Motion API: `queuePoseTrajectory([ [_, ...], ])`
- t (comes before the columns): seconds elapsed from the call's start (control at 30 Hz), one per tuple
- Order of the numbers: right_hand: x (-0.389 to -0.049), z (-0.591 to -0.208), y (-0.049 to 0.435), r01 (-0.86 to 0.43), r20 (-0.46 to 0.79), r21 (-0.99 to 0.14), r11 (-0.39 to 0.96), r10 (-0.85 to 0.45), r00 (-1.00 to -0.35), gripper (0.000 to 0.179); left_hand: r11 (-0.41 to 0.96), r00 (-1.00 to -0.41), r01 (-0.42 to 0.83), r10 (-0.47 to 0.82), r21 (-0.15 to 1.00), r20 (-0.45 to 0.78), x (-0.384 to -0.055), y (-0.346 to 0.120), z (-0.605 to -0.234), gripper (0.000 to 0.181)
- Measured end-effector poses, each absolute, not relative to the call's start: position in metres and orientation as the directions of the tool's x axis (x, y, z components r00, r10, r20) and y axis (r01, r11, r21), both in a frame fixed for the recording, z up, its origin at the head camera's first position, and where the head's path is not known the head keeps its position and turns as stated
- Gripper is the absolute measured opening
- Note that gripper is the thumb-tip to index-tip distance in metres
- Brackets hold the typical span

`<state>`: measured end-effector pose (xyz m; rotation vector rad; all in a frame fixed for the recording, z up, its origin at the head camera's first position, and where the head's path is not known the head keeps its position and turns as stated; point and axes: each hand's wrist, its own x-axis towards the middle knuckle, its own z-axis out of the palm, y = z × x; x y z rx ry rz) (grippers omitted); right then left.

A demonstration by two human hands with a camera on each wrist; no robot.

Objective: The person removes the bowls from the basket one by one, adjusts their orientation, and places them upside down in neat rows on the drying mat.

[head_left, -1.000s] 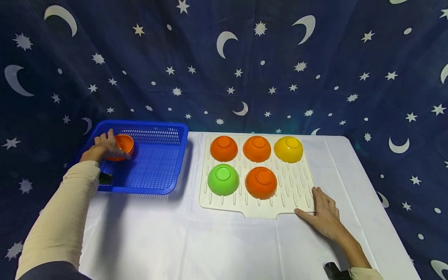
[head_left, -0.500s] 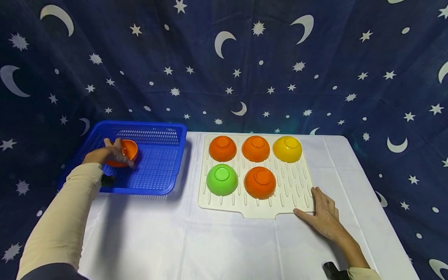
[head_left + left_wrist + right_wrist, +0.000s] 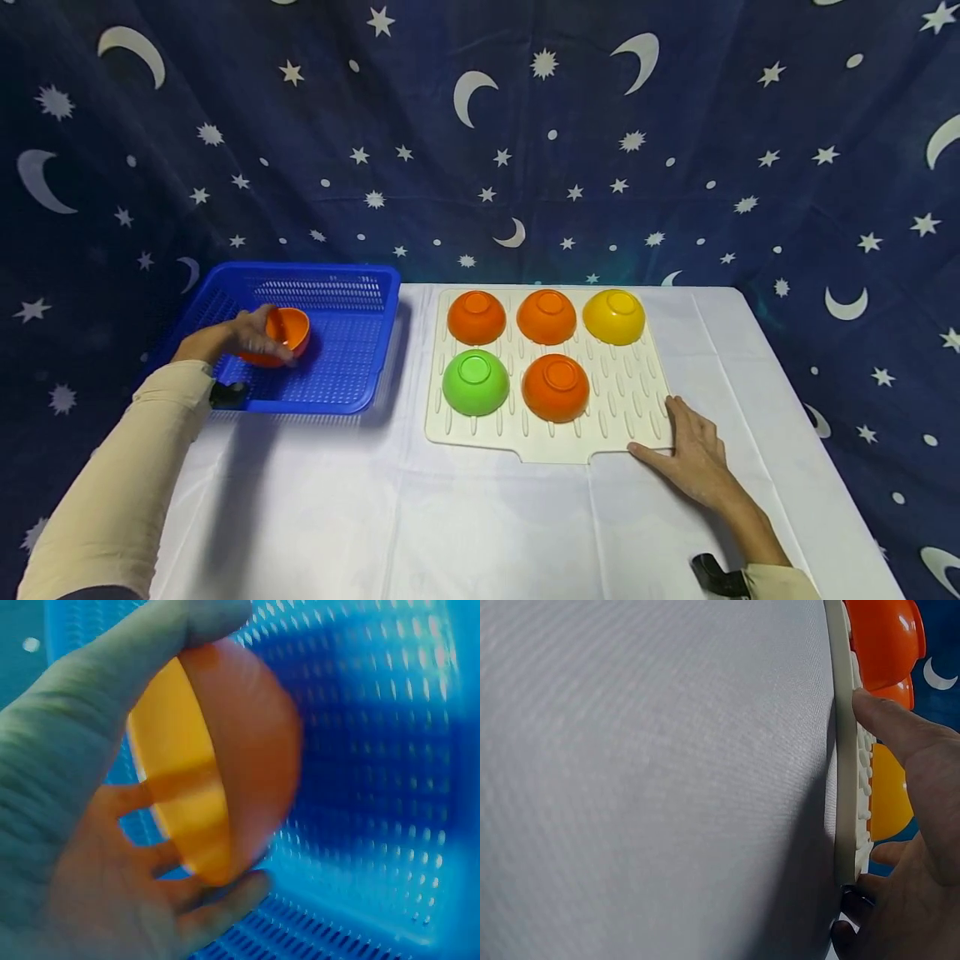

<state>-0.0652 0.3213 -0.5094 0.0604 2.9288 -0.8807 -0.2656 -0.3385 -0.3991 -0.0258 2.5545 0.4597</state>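
My left hand (image 3: pixel 251 335) grips an orange bowl (image 3: pixel 297 330) inside the blue basket (image 3: pixel 392 342). In the left wrist view the bowl (image 3: pixel 259 750) is tilted on its side, the thumb over the rim and fingers around it; the picture is blurred. My right hand (image 3: pixel 696 458) rests at the front right corner of a cream draining board (image 3: pixel 628 398), thumb against the front edge, fingers along the right edge. Upside down on the board are an orange bowl (image 3: pixel 476 318), another orange bowl (image 3: pixel 547 317), a yellow bowl (image 3: pixel 614 317), a green bowl (image 3: pixel 476 383) and a nearer orange bowl (image 3: pixel 556 389).
A white cloth (image 3: pixel 487 525) covers the table under the basket and board. Behind stands a dark blue curtain (image 3: pixel 420 100) printed with moons and stars. The basket's walls rise around the left hand.
My left hand and the orange bowl have shifted a little to the right and toward the front within the basket. The right hand stays at the board's corner.
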Motion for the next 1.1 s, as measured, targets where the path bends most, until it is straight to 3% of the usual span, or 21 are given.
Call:
queuePoseTrajectory([
  [0.23,-0.066,-0.506,0.320,0.053,-0.083,-0.555,0.830,0.009,-0.997,0.112,0.906,-0.965,-0.050,0.064,0.420,-0.253,-0.253,-0.326,-0.402,0.128],
  [0.4,-0.066,-0.507,0.320,0.061,-0.100,-0.543,0.838,0.007,-0.995,0.113,0.852,-0.993,-0.036,0.027,0.522,-0.113,-0.236,-0.317,-0.403,0.122],
  [0.53,-0.067,-0.507,0.321,0.059,-0.100,-0.534,0.843,0.007,-0.995,0.113,0.852,-0.993,-0.117,-0.110,0.510,-0.044,-0.224,-0.306,-0.401,0.123],
  [0.67,-0.067,-0.507,0.321,0.051,-0.096,-0.529,0.847,0.000,-0.995,0.110,0.850,-0.974,-0.210,-0.227,0.484,-0.025,-0.215,-0.292,-0.399,0.130],
  [0.8,-0.066,-0.507,0.321,0.051,-0.103,-0.529,0.847,-0.004,-0.995,0.109,0.835,-0.964,-0.251,-0.260,0.490,-0.051,-0.208,-0.282,-0.397,0.132],
  [1.1,-0.065,-0.507,0.320,0.055,-0.107,-0.527,0.848,-0.002,-0.994,0.107,0.653,-0.976,-0.202,-0.200,0.730,-0.090,-0.193,-0.263,-0.392,0.115],
])
